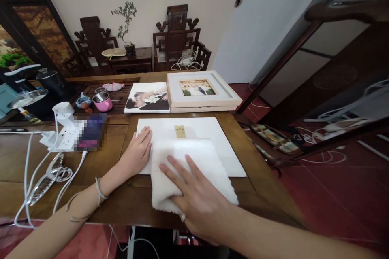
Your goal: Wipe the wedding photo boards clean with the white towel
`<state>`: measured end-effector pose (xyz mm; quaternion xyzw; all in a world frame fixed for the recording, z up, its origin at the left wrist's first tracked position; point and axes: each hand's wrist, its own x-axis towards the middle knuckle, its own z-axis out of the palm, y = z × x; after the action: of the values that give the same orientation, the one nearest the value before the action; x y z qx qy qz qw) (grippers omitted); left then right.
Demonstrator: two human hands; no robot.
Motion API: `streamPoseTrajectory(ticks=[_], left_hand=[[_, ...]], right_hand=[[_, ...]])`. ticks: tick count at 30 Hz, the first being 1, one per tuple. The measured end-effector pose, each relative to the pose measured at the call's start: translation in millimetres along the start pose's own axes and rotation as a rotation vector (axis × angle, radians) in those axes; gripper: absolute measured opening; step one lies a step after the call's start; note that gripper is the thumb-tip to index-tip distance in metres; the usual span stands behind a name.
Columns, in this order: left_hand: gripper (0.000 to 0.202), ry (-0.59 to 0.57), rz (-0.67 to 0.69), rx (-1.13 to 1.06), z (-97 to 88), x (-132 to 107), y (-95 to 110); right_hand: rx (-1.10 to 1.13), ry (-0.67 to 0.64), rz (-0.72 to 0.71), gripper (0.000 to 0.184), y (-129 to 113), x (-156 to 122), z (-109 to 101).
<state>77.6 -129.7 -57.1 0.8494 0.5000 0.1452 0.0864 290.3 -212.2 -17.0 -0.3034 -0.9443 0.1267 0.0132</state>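
Note:
A flat white panel [200,126] lies on the wooden table, with a small gold-coloured patch [180,131] near its middle. On its near half is a fluffy white cloth [194,149], which covers part of the panel and hangs past its front edge. My right hand [194,190] holds the cloth against the panel, its fingers spread over the top and the thumb by a fold at the near left corner. Resting flat along the panel's left edge is my left hand [138,149], open and holding nothing.
Behind the panel lie a photo album [147,97] and a framed picture on a box [225,93]. To the left are a power strip [68,135] with white cables, a clear hair claw [50,180], a pink cup [102,101] and a kettle [50,81]. A wooden chair stands right.

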Motion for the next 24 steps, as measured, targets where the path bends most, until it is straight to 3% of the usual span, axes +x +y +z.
streamPoseTrajectory(ticks=[3, 6, 11, 13, 15, 19, 22, 24], left_hand=[[0.047, 0.002, -0.011, -0.011, 0.7, 0, 1], [0.048, 0.027, -0.043, -0.083, 1.3, 2, 1], [0.051, 0.215, -0.172, -0.346, -3.0, 6, -2], [0.051, 0.305, -0.229, -0.448, -6.7, 7, -1], [0.050, 0.367, -0.277, -0.518, -10.6, 7, 1], [0.050, 0.401, -0.319, -0.556, -14.0, 6, 6], [0.050, 0.357, -0.270, -0.498, -9.8, 5, 8], [0.048, 0.272, -0.202, -0.404, -5.2, 4, 8]], right_hand=[[0.036, -0.016, 0.028, 0.036, 11, 5, -6], [0.000, 0.031, 0.158, 0.042, 36, 28, -17], [-0.084, 0.067, 0.384, 0.044, 54, 81, -25], [-0.096, 0.060, 0.295, 0.043, 49, 90, -22], [-0.108, 0.052, 0.114, 0.041, 39, 87, -17], [-0.028, -0.004, -0.170, 0.040, 22, 49, -14], [0.111, -0.026, -0.250, 0.043, 19, 17, -22], [0.185, -0.013, -0.196, 0.040, 24, 4, -32]])
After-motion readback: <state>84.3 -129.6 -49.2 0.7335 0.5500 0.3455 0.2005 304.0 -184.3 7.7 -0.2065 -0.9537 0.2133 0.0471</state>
